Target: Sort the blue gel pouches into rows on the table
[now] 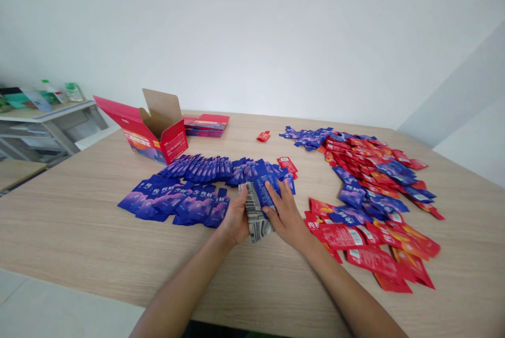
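Hands squaring a stack of packets
Left hand [235, 218] and right hand [286, 215] are both gripping the stack of flat, glossy foil packets [257, 211] on the wooden table [79, 222].

Both bare forearms are entering from the 6 o'clock edge and converging toward centre. The left forearm is running from about 7 o'clock up toward 1 o'clock, wrist straight; the left hand [235, 219] is sitting with its back toward the camera, fingers curling inward toward 3 o'clock in a closed grasp. The right forearm is coming from 5 o'clock toward 11 o'clock; the right hand [287, 215] is lying palm down, fingers extending toward 11 o'clock, thumb pointing toward 9 o'clock. The hands are positioned just beside each other.
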`<state>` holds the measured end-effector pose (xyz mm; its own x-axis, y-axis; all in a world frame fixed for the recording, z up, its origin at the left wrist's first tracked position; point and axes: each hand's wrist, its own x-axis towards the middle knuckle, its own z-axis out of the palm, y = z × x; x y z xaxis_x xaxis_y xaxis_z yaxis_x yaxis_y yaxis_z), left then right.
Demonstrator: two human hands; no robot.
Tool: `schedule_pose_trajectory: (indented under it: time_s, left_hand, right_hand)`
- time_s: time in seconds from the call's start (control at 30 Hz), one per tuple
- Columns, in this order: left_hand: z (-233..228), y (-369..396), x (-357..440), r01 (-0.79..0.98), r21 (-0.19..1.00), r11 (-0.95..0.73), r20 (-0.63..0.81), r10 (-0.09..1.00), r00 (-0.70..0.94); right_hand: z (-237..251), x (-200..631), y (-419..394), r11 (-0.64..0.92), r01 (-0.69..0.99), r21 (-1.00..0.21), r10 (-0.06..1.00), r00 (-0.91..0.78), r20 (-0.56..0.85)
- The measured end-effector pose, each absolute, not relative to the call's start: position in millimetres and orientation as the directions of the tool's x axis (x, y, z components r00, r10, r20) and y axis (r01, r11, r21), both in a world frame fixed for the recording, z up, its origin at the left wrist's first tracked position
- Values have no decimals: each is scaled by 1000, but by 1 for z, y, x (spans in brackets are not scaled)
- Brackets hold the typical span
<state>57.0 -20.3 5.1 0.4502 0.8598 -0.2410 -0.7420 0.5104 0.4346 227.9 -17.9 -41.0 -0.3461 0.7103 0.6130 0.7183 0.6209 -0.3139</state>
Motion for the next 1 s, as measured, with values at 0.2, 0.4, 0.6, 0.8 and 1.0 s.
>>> schedule_pose_trajectory:
  time_s: [0.2, 0.4, 0.6, 0.8, 1.0]
  left_hand:
    - [-2, -27, 66, -705, 443, 554, -255, 832, 494]
    - [-3, -32, 72, -689, 418, 592, -274, 806, 525]
    - [11, -16, 50, -782, 371, 500, -299, 862, 410]
    - [5, -18, 52, -801, 363, 477, -238, 878, 415]
    - [-5, -34, 68, -738, 412, 535, -141, 837, 529]
  right_hand:
    - [-44, 222, -21, 549, 709, -443, 782, -251, 570]
    - [-31, 229, -18, 594, 659, -462, 780, -332, 530]
    - [-21, 218, -26, 751, 640, -164, 604, -565, 563]
    - [-37, 207, -27, 688, 710, -148, 630, -484, 608]
    - [-37, 216, -22, 650, 743, -158, 632, -413, 656]
